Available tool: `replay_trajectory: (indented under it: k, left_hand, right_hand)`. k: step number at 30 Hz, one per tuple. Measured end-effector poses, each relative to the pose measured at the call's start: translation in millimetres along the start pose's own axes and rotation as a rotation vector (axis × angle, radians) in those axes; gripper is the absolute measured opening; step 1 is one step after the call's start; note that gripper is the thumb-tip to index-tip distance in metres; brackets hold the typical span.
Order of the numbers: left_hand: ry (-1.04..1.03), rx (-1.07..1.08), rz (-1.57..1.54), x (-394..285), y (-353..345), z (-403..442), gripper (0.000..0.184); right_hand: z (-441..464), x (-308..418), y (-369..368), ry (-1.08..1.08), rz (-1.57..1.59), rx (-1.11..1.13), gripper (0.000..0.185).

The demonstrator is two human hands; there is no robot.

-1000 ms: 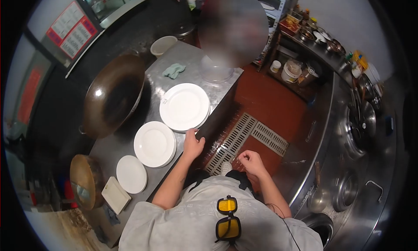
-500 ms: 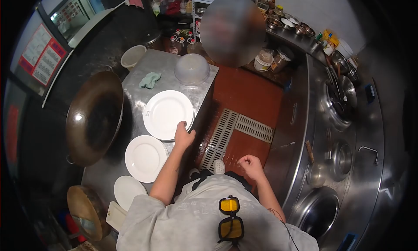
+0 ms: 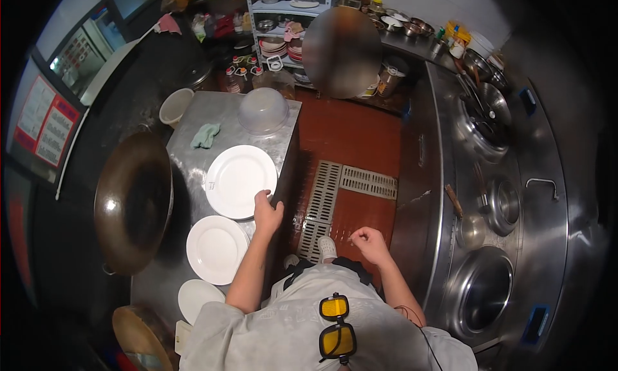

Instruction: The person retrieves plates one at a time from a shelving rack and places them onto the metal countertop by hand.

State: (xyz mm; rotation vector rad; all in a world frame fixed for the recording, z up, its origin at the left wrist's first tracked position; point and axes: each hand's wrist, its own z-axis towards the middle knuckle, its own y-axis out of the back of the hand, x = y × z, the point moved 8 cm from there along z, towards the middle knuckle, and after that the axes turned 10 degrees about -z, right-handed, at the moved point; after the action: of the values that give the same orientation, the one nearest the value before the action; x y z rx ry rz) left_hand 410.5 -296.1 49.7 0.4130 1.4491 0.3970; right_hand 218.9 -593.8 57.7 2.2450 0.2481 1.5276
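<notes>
My left hand (image 3: 267, 215) rests at the near right edge of a large white plate (image 3: 241, 180), fingertips on its rim. The thumb stands apart from the fingers, so the hand is open. Another plate's edge shows under that plate, which carries a small dark mark on its left rim. Just nearer lies a second white plate (image 3: 217, 250), and past it a smaller white plate (image 3: 199, 300). Over the floor, away from everything, hangs my right hand (image 3: 371, 246), its fingers curled together with nothing seen in them.
A steel table (image 3: 193, 161) holds a green cloth (image 3: 205, 136) and a clear plastic bowl (image 3: 264, 111). To its left leans a large wok (image 3: 134, 203). On the right runs a steel counter (image 3: 470, 242) with pans. A person (image 3: 341, 52) is at the back, near a shelf (image 3: 286, 11).
My view has tilted, showing more of the back shelf. My left hand stays by the large plate's rim, its fingers a little straighter. The right hand is almost unchanged.
</notes>
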Motion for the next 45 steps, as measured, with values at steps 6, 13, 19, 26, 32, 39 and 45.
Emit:
replay_trajectory:
  k: [6, 13, 19, 26, 32, 39, 45]
  left_hand:
    - [-0.008, 0.144, -0.217, -22, -17, -45, 0.039]
    - [0.043, 0.413, -0.437, -43, -57, -94, 0.019]
    - [0.034, 0.587, -0.444, -60, -76, -115, 0.014]
    - [0.074, 0.656, -0.406, -67, -87, -123, 0.011]
    - [0.07, 0.661, -0.408, -78, -117, -123, 0.012]
    - [0.062, 0.712, -0.363, -128, -154, -117, 0.007]
    - [-0.107, 0.696, -0.293, -148, -197, -105, 0.005]
  right_hand:
    - [-14, 5, -3, -0.02, -0.025, -0.036, 0.015]
    - [-40, -3, -7, -0.029, 0.019, -0.113, 0.014]
    - [-66, -36, -5, -0.095, 0.095, -0.222, 0.013]
    - [-70, -51, 8, -0.043, 0.109, -0.271, 0.014]
    - [-61, -51, 37, -0.037, 0.187, -0.277, 0.015]
    - [-50, -56, 88, -0.002, 0.19, -0.297, 0.013]
    - [-32, -79, 125, 0.007, 0.285, -0.323, 0.014]
